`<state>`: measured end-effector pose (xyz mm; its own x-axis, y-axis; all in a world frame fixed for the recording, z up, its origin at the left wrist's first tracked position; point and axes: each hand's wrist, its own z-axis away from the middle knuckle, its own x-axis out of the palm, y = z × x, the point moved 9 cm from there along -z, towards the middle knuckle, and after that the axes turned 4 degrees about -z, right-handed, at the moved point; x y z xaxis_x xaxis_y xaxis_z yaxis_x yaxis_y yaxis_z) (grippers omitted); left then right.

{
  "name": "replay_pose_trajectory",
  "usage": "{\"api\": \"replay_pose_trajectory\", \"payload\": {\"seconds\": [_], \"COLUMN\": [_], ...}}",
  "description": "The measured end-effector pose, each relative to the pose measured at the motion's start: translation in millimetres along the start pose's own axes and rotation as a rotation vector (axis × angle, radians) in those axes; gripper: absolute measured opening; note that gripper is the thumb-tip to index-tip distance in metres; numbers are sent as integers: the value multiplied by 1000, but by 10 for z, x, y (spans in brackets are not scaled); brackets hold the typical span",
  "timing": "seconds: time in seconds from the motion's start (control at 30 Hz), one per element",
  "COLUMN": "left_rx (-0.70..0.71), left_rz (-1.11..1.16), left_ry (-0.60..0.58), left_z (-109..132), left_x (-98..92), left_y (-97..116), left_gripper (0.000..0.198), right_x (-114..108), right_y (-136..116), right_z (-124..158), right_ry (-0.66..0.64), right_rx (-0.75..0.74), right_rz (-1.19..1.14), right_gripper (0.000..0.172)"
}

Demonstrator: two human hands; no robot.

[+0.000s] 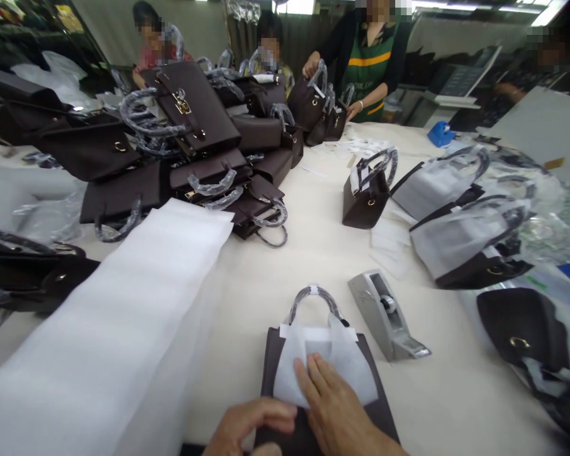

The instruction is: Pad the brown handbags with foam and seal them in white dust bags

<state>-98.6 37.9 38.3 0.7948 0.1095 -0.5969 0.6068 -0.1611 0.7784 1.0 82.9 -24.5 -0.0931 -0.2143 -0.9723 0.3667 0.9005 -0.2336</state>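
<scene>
In front of me on the table lies a dark brown handbag [382, 405], its wrapped handle [313, 291] pointing away from me. A sheet of white foam wrap [356, 373] covers the upper part of its face. My right hand [335, 405] presses flat on that wrap, fingers stretched out. Just to its left, my left hand [251, 424] hovers over or rests on the bag's lower left part, fingers loosely bent, the thumb apart, nothing visible in it. A grey tape dispenser [384, 316] stands right of the bag.
At left, a long stack of white foam sheets [123, 304] reaches toward a large pile of brown handbags [194, 120]. Several partly wrapped bags [460, 240] and clear plastic lie at right. A small bag [365, 196] stands mid-table. Co-workers [370, 63] are across the table; a blue dispenser [441, 134] sits farther back.
</scene>
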Motion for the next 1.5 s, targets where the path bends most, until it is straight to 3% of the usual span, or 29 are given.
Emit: {"api": "replay_pose_trajectory", "payload": {"seconds": [0.03,0.1,0.17,0.23,0.37,0.43,0.5,0.57,0.63,0.7,0.83,1.0,1.17,1.37,1.5], "left_rx": [-41,-30,6,41,68,81,100,122,150,171,163,82,106,123,201], "left_rz": [-46,-261,-483,-550,-386,-291,-232,-214,-222,-239,-207,-67,4,-186,-340], "left_ry": [57,24,-85,-208,-297,-272,-234,-201,-192,-196,-140,41,152,117,2], "left_z": [-116,-364,-569,-669,-602,-529,-472,-439,-418,-399,-341,-280,-214,9,0], "left_x": [-138,-163,23,273,512,507,492,494,518,543,515,423,406,473,486], "left_y": [-57,-144,-260,-352,-355,-340,-354,-386,-412,-428,-450,-485,-372,-313,-209], "left_gripper": [29,47,62,67,42,27,23,27,28,29,26,18,13,15,25], "right_x": [-29,-74,-86,-126,-456,-684,-819,-781,-691,-660,-751,-739,-651,-579,-481], "right_y": [3,15,24,39,169,406,837,1221,1362,1312,1038,889,784,741,749], "right_z": [-16,-50,-69,-55,53,117,134,85,-22,-142,-226,65,342,521,555], "right_ry": [3,-14,-85,-159,-167,-92,13,14,-46,-110,-217,-163,-110,-82,-72], "right_rx": [-2,3,17,38,-48,-133,-105,-71,-154,-267,-355,-270,-268,-313,-329], "right_rz": [-9,-39,-100,-180,-383,-464,-397,-246,-170,-195,-369,-465,-460,-399,-397], "right_gripper": [62,60,62,63,60,49,48,54,59,54,25,28,32,30,28]}}
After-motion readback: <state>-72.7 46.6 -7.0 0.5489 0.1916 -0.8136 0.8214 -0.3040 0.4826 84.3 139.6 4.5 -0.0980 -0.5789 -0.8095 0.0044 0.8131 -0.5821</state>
